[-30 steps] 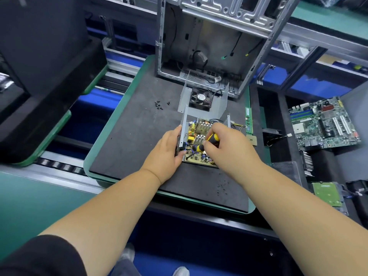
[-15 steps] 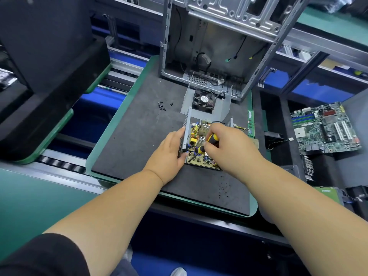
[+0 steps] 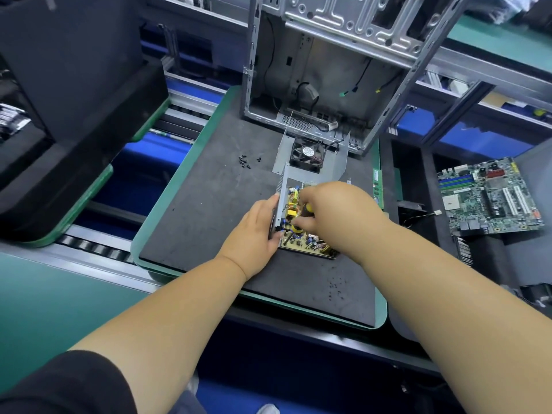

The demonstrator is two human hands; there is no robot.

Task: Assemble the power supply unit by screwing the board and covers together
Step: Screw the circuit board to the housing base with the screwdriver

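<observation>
Presently: board (image 3: 301,240) lies in its metal tray (image 3: 281,198) on the dark mat (image 3: 209,210), long axis running away from the person, directly between both hands. Left hand (image 3: 257,231) grips the tray's left wall, steadying it. Right hand (image 3: 334,210) is clenched round a yellow-and-black screwdriver (image 3: 304,211), tip slanting down-left onto the board's near-left area, so probably a screw there. Fan cover (image 3: 310,155) stands just beyond; loose screws (image 3: 246,162) far-left.

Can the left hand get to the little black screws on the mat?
Probably yes. The small black screws lie loose on the dark grey mat, beyond the left hand, with bare mat between. But that hand now grips the silver metal power supply case, so it must let go first.
</observation>
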